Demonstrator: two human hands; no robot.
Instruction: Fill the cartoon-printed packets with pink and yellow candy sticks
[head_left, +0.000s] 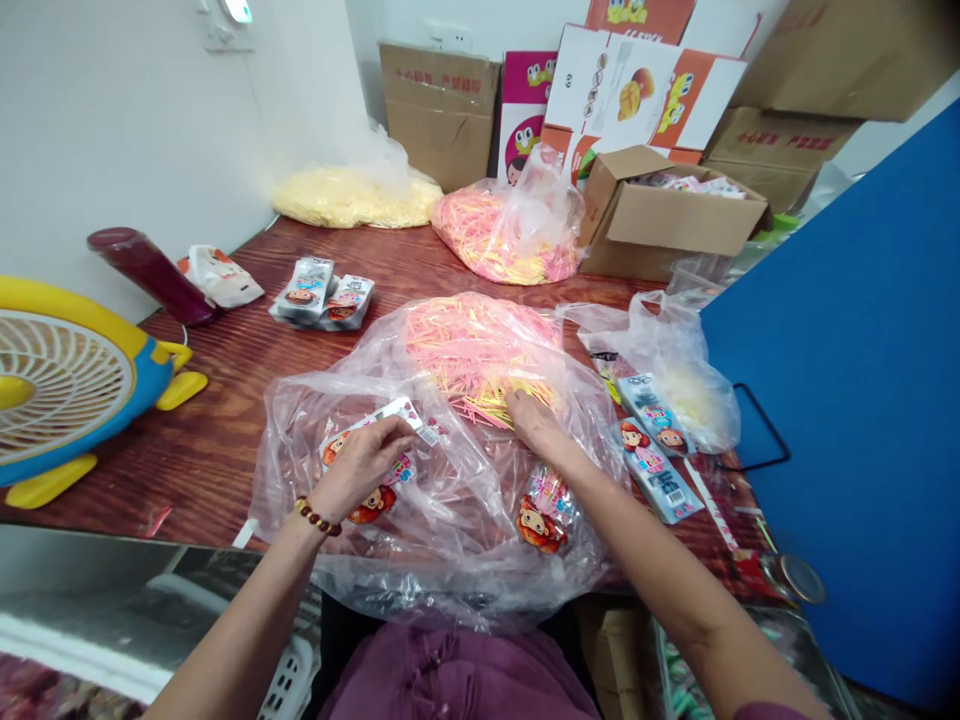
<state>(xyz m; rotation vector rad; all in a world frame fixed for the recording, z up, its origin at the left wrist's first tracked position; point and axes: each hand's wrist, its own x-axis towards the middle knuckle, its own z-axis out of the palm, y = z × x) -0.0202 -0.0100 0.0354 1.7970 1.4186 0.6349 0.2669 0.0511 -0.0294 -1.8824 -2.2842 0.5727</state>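
Observation:
My left hand (364,465) is closed on a small printed packet (405,410), pinching its white end with the barcode. More packets with a red-haired cartoon figure (373,505) lie beneath that hand. My right hand (534,422) reaches into a pile of thin pink and yellow sticks (480,350) on a big clear plastic bag (450,560). Its fingertips are buried among the sticks, so their grip is hidden. Close to the right forearm, another printed packet (545,510) rests on the plastic.
Stacked packets (322,293) stand at the back left, near a yellow-and-blue fan (67,370) and a dark red bottle (150,275). Bags of yellow (352,197) and pink sticks (502,235) sit behind. An opened carton (675,215), printed packets (656,470) and a blue panel (847,380) are on the right.

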